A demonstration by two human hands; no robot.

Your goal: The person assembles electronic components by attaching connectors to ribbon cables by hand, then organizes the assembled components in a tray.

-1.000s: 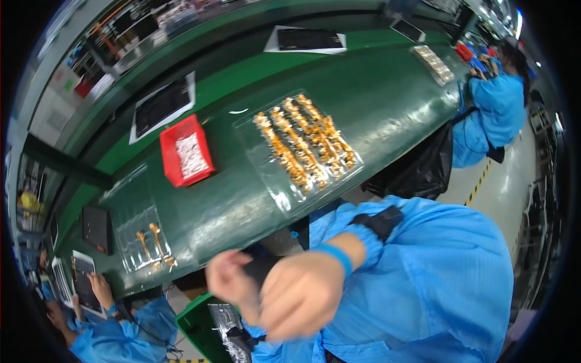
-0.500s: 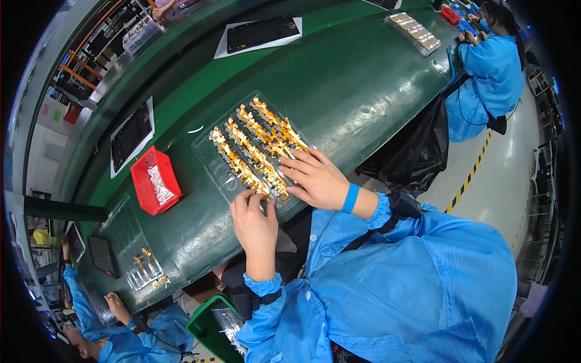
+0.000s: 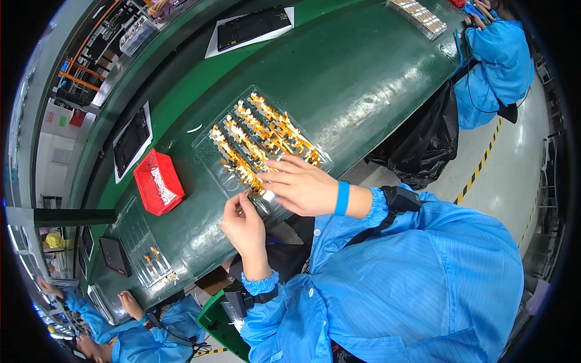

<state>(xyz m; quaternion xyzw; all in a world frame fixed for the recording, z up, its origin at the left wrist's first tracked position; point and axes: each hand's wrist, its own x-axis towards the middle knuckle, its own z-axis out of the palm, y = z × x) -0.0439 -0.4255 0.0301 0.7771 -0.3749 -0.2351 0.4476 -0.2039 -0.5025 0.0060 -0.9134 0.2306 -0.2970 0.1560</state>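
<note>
A clear plastic tray (image 3: 204, 147) lies on the green bench, holding several rows of orange-and-white flexible circuit strips (image 3: 230, 151). My right hand (image 3: 305, 189), with a blue band at the wrist, reaches over the tray's near part. Its fingers are stretched out across the strips, and a small pale shiny piece shows beside its fingertips. At the tray's near left edge is my left hand (image 3: 244, 230), thumb and forefinger pinched together. Whatever lies between those fingertips is too small to make out.
A red bin (image 3: 158, 181) of white pieces stands left of the tray. Another clear tray (image 3: 145, 257) sits near a co-worker (image 3: 154, 330) at lower left. Dark panels (image 3: 254, 28) lie along the far side. A second co-worker (image 3: 499, 60) sits at upper right, beside a black bag (image 3: 423, 142).
My right hand has shifted left over the strips, toward my left hand. My left hand has drawn slightly left and down, its fingers now pinched. The view has also shifted a little.
</note>
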